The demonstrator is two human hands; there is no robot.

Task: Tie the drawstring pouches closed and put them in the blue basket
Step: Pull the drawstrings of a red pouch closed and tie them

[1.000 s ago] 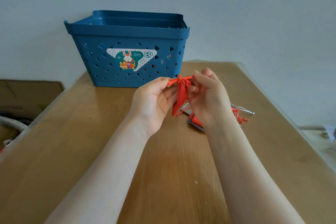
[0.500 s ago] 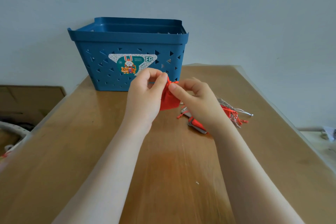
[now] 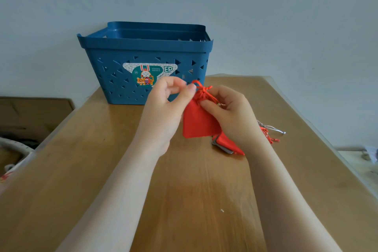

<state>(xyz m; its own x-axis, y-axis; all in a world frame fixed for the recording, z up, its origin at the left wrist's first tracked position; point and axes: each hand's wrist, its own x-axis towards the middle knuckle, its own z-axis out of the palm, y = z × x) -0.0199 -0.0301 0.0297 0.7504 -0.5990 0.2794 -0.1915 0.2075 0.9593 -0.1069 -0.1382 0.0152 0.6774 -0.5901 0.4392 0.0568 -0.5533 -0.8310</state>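
Tying step under way: I've got the red pouch [image 3: 197, 120] held above the counter [image 3: 102, 170], my left hand [image 3: 165, 106] pinching the cord loop [image 3: 196, 83] at the gathered neck, my right hand [image 3: 229, 112] clamped just below the knot. Next I'd say: cinch it tight, then carry it far-left to the blue basket [image 3: 143, 55], whose inside I can't see. More pouches [image 3: 229, 145] lie near right.

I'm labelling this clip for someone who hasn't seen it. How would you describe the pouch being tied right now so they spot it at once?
Find the blue basket at the far end of the wooden table. Just in front of it, the left hand and right hand hold up a red pouch by its gathered, corded neck. Unlike the other pouches, which lie on the table behind the right wrist, it hangs in the air.
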